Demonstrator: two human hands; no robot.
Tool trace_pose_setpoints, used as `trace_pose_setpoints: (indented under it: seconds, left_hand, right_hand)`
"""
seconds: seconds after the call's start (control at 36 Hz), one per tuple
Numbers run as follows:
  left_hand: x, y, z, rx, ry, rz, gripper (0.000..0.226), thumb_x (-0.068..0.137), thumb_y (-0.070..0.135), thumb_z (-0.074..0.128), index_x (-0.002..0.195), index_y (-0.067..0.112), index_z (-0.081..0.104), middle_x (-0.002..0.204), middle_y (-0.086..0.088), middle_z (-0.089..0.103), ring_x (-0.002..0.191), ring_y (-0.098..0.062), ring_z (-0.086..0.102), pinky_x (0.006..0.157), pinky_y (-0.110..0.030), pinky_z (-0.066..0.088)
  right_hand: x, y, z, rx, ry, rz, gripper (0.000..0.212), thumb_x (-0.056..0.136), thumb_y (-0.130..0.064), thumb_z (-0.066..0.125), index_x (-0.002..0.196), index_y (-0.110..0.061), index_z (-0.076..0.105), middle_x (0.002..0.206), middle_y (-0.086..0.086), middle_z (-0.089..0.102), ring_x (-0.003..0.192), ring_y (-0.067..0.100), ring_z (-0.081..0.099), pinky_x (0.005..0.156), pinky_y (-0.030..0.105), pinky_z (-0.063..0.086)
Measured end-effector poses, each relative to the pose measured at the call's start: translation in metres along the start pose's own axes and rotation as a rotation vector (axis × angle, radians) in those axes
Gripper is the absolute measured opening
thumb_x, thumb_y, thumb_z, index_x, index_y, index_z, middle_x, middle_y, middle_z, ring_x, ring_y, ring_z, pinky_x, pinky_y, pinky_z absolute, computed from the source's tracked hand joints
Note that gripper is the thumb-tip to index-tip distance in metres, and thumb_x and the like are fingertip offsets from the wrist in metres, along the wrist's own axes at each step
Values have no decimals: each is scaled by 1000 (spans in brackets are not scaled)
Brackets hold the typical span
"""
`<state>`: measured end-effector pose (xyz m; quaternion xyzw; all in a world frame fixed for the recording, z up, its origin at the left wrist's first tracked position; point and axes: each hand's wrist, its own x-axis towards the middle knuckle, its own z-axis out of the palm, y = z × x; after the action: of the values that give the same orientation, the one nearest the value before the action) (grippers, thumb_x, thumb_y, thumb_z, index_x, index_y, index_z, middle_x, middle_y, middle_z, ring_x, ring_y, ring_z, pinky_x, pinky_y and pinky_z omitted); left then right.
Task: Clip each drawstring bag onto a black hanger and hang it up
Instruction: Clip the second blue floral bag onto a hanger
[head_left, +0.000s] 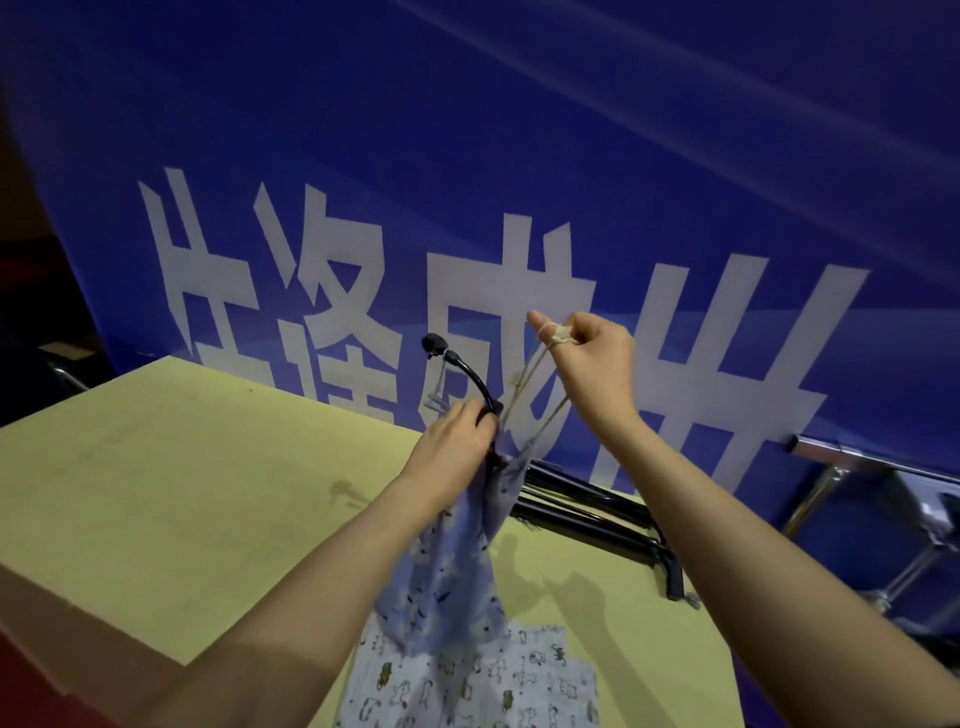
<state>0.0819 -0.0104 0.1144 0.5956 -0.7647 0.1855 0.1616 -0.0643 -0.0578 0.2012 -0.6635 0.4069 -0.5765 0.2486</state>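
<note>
Left hand (457, 436): centre of frame, grip pinching black curved plastic hanger (470, 376) and top of blue patterned drawstring bag (452, 571).
Right hand (597, 364): grip pinching beige drawstring cord (535, 384), raised.
Bag: hanging above yellow desk (182, 493).

Both forearms bare, reaching forward and up from the lower edge of view. Left hand (457, 436) raised at mid-height, back of hand toward the camera, fingers curled tight in a closed grip at the neck of a black curved plastic hanger (470, 371). Right hand (592, 364) higher and just to the right, wrist bent, thumb and fingers pinched together, a thin beige cord (535, 384) looped round what seems the extended forefinger. Hands near each other, not touching.
</note>
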Motion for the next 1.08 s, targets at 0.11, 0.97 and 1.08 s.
trace_pose_setpoints:
  seconds: [0.11,0.97,1.08]
  left_hand:
    - [13,-2,-15,-55,20,-7,41,49,3,87,80,6,61,78,-12,57,60,-28,60,38,-28,40]
    - [28,307,-37,-358,-221,-265,47,93,45,49,118,5,51,117,-12,44,109,-32,51,88,-41,46]
    - [23,341,-32,-313,-247,-282,46,93,46,48,116,7,53,117,-11,46,113,-28,50,90,-39,46]
  right_hand:
    - [12,-24,-7,142,62,193,56,79,-52,67,52,-15,35,48,0,29,46,14,31,59,36,47]
    - [-37,-17,-283,48,-121,459,58,88,-56,55,63,-3,58,49,6,50,44,18,49,52,29,53]
    - [-52,4,-317,176,-151,473,40,90,-40,59,82,-2,67,68,13,64,63,21,65,61,29,58]
